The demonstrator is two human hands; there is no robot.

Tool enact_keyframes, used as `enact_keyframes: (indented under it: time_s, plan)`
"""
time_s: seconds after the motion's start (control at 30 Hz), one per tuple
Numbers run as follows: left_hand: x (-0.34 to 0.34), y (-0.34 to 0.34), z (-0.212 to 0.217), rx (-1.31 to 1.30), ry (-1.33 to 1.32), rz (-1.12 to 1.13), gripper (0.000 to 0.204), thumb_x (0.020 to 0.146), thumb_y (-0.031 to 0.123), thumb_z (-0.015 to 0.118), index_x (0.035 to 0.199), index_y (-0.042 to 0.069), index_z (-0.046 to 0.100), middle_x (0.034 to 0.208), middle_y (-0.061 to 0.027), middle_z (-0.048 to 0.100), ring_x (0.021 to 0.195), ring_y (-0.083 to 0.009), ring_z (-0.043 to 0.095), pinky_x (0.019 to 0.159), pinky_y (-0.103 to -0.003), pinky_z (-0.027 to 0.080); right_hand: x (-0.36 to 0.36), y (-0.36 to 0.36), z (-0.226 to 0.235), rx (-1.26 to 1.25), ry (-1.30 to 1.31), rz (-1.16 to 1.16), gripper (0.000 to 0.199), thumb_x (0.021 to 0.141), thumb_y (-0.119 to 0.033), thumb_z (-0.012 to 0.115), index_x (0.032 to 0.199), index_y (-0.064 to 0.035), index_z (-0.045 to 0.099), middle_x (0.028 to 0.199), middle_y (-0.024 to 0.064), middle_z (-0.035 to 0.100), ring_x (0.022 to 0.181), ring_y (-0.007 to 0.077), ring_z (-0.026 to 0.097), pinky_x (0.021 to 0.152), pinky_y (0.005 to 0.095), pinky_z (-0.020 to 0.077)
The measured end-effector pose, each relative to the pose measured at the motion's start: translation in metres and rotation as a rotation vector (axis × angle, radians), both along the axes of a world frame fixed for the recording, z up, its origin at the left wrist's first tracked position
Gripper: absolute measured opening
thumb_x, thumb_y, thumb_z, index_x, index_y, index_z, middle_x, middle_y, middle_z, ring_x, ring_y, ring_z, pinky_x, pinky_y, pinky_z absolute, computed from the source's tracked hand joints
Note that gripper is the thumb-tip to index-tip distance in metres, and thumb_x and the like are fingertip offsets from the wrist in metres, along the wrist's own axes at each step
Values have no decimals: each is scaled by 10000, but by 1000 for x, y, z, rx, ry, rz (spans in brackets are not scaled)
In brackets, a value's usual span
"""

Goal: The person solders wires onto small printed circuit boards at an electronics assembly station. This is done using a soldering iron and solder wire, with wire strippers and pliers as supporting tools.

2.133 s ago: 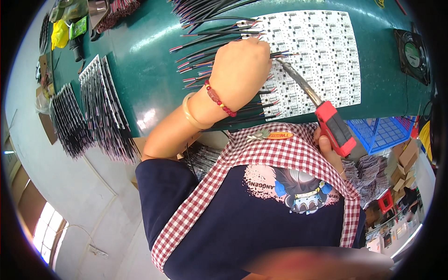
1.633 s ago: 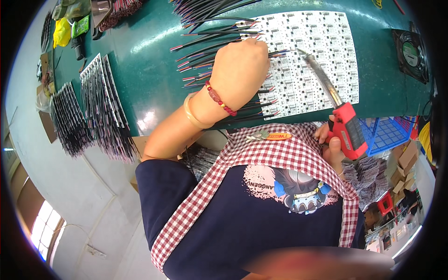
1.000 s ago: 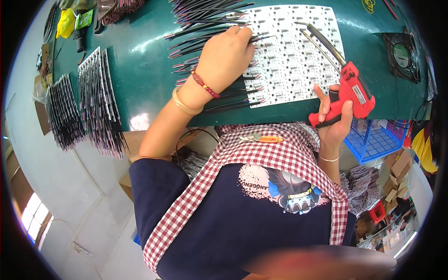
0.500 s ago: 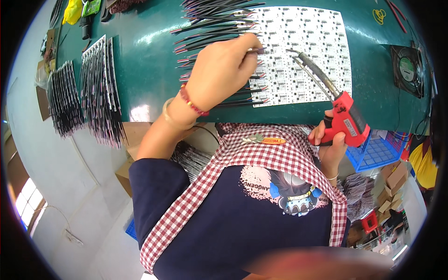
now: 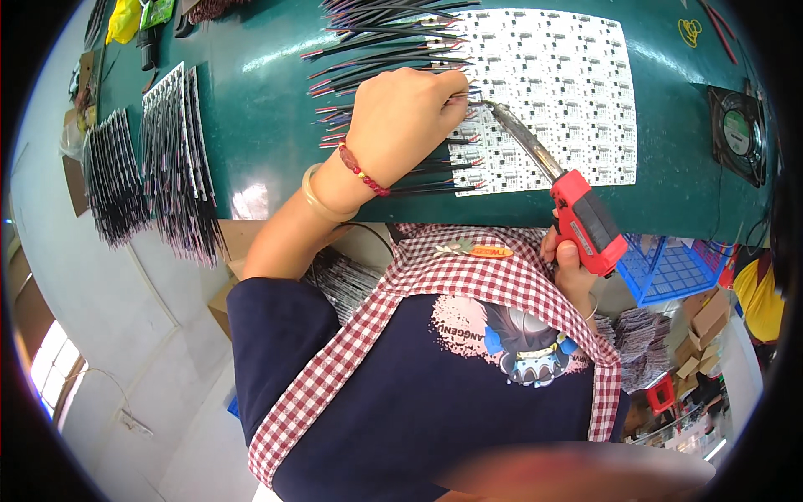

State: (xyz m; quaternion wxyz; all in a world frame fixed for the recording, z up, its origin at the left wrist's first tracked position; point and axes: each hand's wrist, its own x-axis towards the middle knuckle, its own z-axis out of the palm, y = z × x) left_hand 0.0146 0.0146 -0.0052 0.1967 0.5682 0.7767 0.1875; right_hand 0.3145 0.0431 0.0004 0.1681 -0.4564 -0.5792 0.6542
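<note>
My left hand (image 5: 406, 121) is closed in a pinch over the left edge of a white circuit board sheet (image 5: 577, 100). It holds the end of a black-sheathed wire, mostly hidden under the fingers. In my right hand (image 5: 570, 266) is the grip of a red soldering gun (image 5: 590, 222). The gun's dark tip meets the board just right of my left fingertips, by the wire end; whether it touches the wire is too small to tell. More black wires (image 5: 360, 57) with bared coloured ends lie in a row along that left edge, above and below my hand.
Wired board strips (image 5: 176, 151) lie on the green table (image 5: 259, 109) at the left. A black fan (image 5: 736, 134) stands at the right, with a yellow wire coil (image 5: 689, 33) farther back. Beneath the table's right edge is a blue basket (image 5: 673, 272).
The soldering gun has moved left and its tip has come down to the board beside my left fingertips. My left hand has shifted slightly downward, still pinching the wire.
</note>
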Motion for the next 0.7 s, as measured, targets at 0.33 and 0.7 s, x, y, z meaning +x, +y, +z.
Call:
enact_keyframes:
  time_s: [0.33,0.7]
  plan:
    - [-2,4,2,-23,30,-55,111,805,206,638,827,106,681,656,-92,641,600,-293,618,541,-385,480,4,-3,3,-16,-37,53,451,872,-404,660,1005,10,539,715,55,538,582,124,500,507,253,390]
    - [-1,7,8,-54,44,-74,120,814,206,618,810,96,666,643,-102,630,612,-301,619,554,-399,484,1,-2,13,-132,90,-55,665,875,-459,640,1257,56,463,681,52,520,552,124,473,515,259,397]
